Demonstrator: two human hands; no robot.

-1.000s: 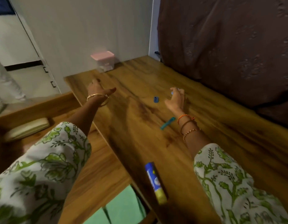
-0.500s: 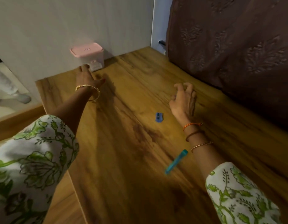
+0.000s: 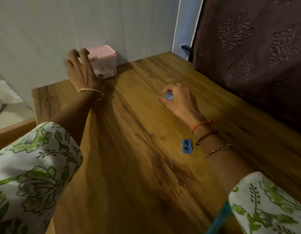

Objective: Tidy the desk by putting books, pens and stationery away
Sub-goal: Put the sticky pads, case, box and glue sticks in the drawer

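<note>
Just wedge-shaped blue sharpener (image 3: 187, 147); grained desk (image 3: 138, 166)

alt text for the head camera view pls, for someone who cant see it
A person's left hand reaches with spread fingers for a pink lidded plastic box at the far edge of a wooden desk, while the right hand grips a small pale blue object. A blue pencil sharpener lies beside the right wrist.

I am in a room at home: a wooden desk (image 3: 138, 149) stands against a plain pale wall (image 3: 78, 22), a patterned brown curtain (image 3: 247, 39) hangs along its right side, and a small pink box (image 3: 105, 63) sits at the far edge.
</note>
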